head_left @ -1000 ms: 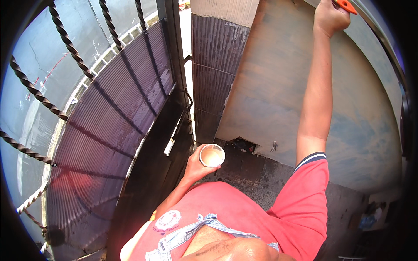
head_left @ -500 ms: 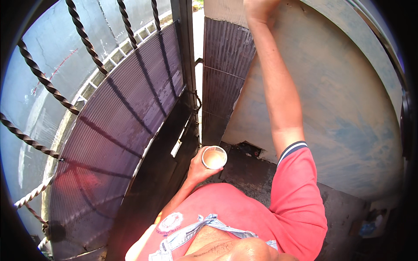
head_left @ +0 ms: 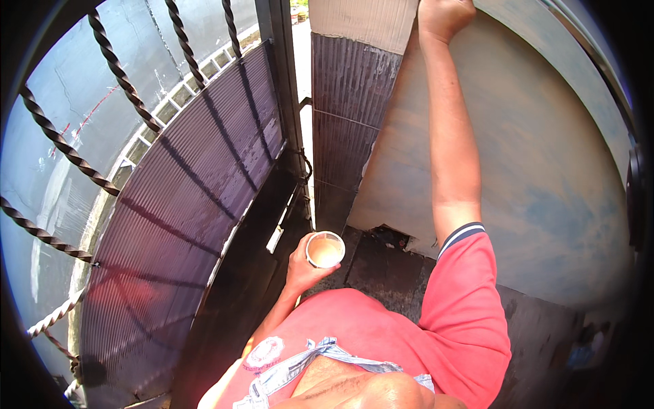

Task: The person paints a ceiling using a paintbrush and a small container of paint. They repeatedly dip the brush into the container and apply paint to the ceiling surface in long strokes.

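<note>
My left hand [head_left: 303,262] is wrapped round a clear cup [head_left: 324,249] of pale, creamy liquid, low in front of my body. High at the top edge, my right hand [head_left: 444,17] is closed, with what it holds hidden; its arm reaches over a mottled beige and bluish panel [head_left: 545,170]. Just left of that hand is a narrow surface with a pale upper band [head_left: 357,20] and a dark ribbed lower part [head_left: 344,92].
On my left stands a dark metal gate [head_left: 276,27] with twisted bars [head_left: 122,75] and a corrugated translucent sheet [head_left: 177,218]. A bright gap runs beside its post. A dark, worn floor [head_left: 375,266] and a ragged hole [head_left: 388,235] show below the panel.
My right hand moved left from the upper right, then slightly back right; the orange-handled tool seen in it earlier is out of sight. The cup in my left hand has shifted only slightly.
</note>
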Motion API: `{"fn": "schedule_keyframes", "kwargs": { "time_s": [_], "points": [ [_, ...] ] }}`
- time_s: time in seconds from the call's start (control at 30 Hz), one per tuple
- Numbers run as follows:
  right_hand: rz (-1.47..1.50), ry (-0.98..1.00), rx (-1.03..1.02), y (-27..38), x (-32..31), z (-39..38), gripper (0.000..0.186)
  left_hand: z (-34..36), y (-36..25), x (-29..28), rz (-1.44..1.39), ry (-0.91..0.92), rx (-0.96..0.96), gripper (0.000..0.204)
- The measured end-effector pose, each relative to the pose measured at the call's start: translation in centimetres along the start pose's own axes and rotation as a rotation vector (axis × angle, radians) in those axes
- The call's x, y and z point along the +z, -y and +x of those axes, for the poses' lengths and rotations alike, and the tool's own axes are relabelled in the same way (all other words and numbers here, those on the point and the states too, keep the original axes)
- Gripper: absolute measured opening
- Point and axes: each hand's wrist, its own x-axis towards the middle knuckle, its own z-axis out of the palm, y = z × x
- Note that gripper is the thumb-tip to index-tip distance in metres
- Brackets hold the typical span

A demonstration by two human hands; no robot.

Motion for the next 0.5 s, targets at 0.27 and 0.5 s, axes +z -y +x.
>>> {"fn": "schedule_keyframes", "kwargs": {
  "time_s": [0.27, 0.5],
  "points": [
    [-0.020, -0.014, 0.046, -2.2, -10.1, 6.3, 0.018, 1.5, -0.4, 1.7, 0.015, 0.110, 0.064, 0.082],
    [0.201, -0.174, 0.052, 0.9, -12.3, 7.3, 0.025, 2.0, -0.1, 3.2, -0.026, 0.160, 0.051, 0.087]
  ]
}}
